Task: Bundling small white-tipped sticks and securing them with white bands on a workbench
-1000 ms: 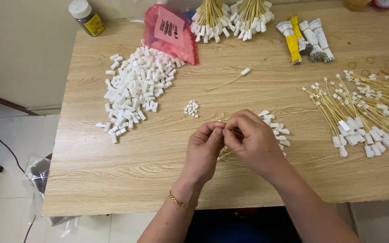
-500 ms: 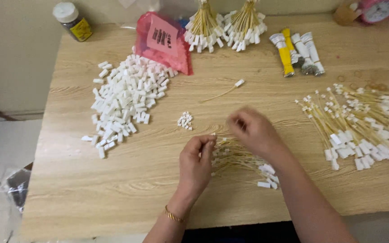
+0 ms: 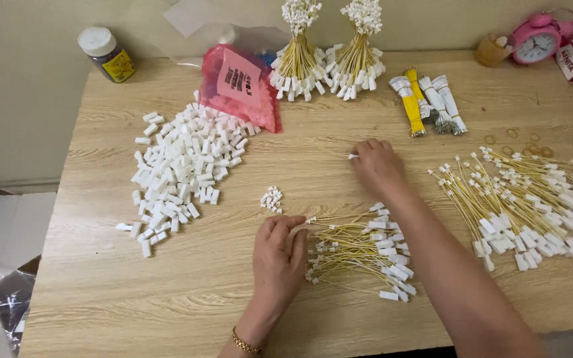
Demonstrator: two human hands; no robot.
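Note:
My left hand (image 3: 278, 255) rests on the wooden table (image 3: 101, 292) with its fingers curled against the left ends of a loose bunch of thin yellow wires with white plugs (image 3: 359, 248). My right hand (image 3: 377, 166) reaches further back and pinches a single yellow wire by its small white end (image 3: 352, 156). A tiny heap of little white parts (image 3: 272, 198) lies between the hands, to the left.
A big pile of white plastic housings (image 3: 180, 166) spreads at the left, next to a pink bag (image 3: 240, 83). Another spread of wired plugs (image 3: 532, 199) lies at the right. Two upright wire bundles (image 3: 326, 53), tied bundles (image 3: 429, 103), a jar (image 3: 106, 54) and a pink clock (image 3: 535, 38) line the back.
My hands have come apart. The right hand went back and right to the lone wire; the left hand dropped to the bunch of wires, which now lies uncovered.

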